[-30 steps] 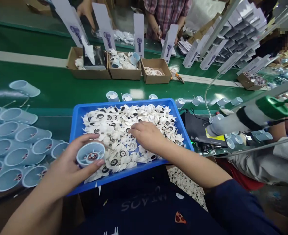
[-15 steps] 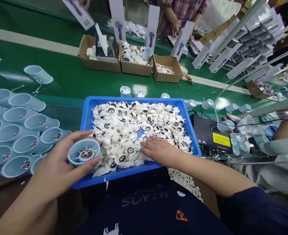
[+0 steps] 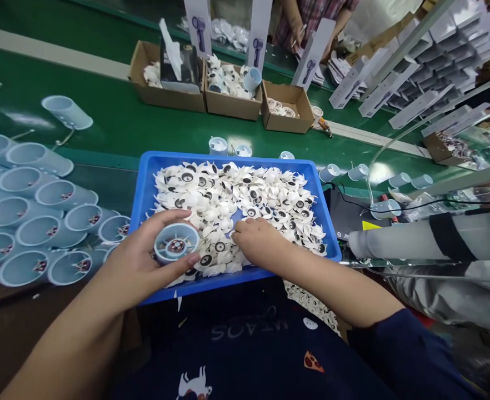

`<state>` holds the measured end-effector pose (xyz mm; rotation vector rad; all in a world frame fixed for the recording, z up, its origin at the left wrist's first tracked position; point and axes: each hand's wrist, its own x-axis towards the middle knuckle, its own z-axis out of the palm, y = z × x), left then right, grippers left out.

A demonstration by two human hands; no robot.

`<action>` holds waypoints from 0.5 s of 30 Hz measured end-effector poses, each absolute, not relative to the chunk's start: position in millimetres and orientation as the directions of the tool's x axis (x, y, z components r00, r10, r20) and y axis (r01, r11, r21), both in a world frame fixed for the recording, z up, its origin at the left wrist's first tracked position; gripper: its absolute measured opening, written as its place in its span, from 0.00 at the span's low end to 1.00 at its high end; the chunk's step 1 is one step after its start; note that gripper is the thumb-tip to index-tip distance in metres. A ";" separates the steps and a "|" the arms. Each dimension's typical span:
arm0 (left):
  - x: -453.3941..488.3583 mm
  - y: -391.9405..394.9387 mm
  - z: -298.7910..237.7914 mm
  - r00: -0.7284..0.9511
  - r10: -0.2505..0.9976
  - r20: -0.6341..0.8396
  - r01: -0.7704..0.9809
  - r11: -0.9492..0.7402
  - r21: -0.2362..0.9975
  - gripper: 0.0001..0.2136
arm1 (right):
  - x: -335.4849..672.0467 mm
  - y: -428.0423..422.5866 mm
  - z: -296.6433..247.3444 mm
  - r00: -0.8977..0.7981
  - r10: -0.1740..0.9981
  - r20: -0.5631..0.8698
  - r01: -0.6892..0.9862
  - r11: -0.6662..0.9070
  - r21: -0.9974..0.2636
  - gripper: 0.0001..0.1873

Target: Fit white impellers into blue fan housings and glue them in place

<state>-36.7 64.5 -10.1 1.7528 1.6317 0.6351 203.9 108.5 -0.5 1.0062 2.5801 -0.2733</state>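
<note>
I've got my left hand (image 3: 139, 261) wrapped round a blue housing (image 3: 175, 244), can't tell if my right hand (image 3: 258, 240), fingers bunched, has any white blades (image 3: 220, 245) under it, and overlapping ones could snag.

Three open cardboard boxes (image 3: 284, 123) stand in a row on the green bench (image 3: 115, 122), along its pale strip (image 3: 61, 61). The leftmost holds a black tissue box (image 3: 189, 72) — a white tissue (image 3: 170, 53) pokes up from it. Behind rise white cartons (image 3: 314, 53) printed with a handheld fan; beyond, a person in a plaid shirt (image 3: 318, 22) holds a pen (image 3: 299, 34). At right, a pale cylinder (image 3: 411, 236) — banded in black — partly covers a yellow label (image 3: 370, 225).
</note>
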 end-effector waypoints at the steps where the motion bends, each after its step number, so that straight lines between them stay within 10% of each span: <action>1: -37.4 63.3 -11.6 0.117 0.987 -0.109 0.661 0.005 0.751 0.36 | 204.4 107.7 0.1 -0.690 0.607 -0.394 0.675 0.736 -0.049 0.16; 11: -18.9 55.1 -18.8 0.124 0.992 -0.035 0.579 -0.044 0.814 0.28 | 208.4 121.4 -15.5 -0.622 0.680 -0.388 0.773 0.611 -0.169 0.15; 15: -26.5 49.4 -23.0 0.120 0.991 0.066 0.535 -0.121 0.836 0.26 | 224.5 106.0 -12.6 -0.632 0.699 -0.335 0.552 0.103 -0.827 0.13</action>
